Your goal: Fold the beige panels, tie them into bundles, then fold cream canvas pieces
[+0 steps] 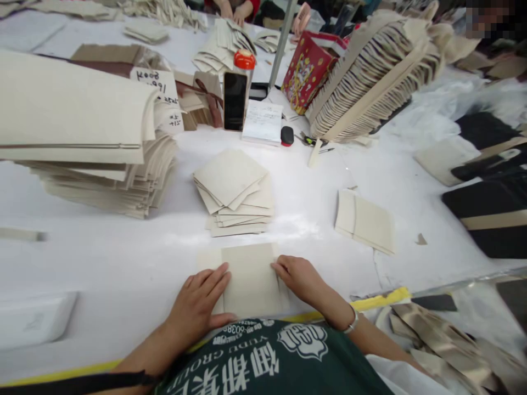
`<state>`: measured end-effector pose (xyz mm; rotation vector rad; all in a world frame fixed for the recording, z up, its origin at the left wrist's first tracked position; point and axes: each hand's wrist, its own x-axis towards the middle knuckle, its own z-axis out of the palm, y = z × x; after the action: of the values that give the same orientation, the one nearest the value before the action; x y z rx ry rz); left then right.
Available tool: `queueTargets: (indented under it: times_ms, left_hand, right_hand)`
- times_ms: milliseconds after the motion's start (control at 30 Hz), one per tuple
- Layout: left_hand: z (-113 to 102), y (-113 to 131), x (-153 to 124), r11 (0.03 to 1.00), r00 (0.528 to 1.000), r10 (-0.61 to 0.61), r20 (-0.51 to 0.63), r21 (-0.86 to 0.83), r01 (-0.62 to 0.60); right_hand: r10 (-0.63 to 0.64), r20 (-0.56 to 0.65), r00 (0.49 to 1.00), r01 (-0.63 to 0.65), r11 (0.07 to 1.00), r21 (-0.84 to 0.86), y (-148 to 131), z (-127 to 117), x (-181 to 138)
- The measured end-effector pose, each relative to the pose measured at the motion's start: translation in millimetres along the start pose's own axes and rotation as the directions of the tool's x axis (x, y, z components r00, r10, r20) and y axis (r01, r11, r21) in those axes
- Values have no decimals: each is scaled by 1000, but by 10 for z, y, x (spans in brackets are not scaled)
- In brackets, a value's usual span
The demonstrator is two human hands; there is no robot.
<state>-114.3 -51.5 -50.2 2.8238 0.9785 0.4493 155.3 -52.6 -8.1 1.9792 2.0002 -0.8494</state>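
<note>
A cream square piece (251, 280) lies flat on the white table (123, 263) right in front of me. My left hand (200, 304) rests on its left edge, fingers stretched flat and pressing down. My right hand (298, 277) presses its right edge with the fingers curled against it. Just beyond lies a loose pile of the same cream squares (235, 193). A smaller stack of folded cream pieces (365, 220) sits to the right.
A tall stack of large cream sheets (82, 137) fills the left. A phone (235, 101), a notepad (263, 122), a red bag (307, 71) and a fanned row of cream pieces (370, 77) stand behind. Dark pieces (489, 203) lie right. Another person's hands (233, 10) work at the far end.
</note>
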Motion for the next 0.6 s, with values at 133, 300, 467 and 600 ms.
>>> queueTargets:
  times_ms: [133,300,467,600]
  left_hand:
    - [-18,-23,44,1000,1000,24,-18,15,-23]
    - [-13,-39,58,999,999,34,0,27,-34]
    - [-16,-50,67,999,1000,31,3,45,-31]
    - [-14,-48,77,999,999,32,23,39,-33]
  right_hand:
    - [-7,-21,1000,8,1000,24,33,43,1]
    - [7,-14,1000,-7,1000,21,51,89,-5]
    - [-5,-29,1000,4,1000,-11,58,143,22]
    - [4,-19,1000,-5,1000,-27,67,183,69]
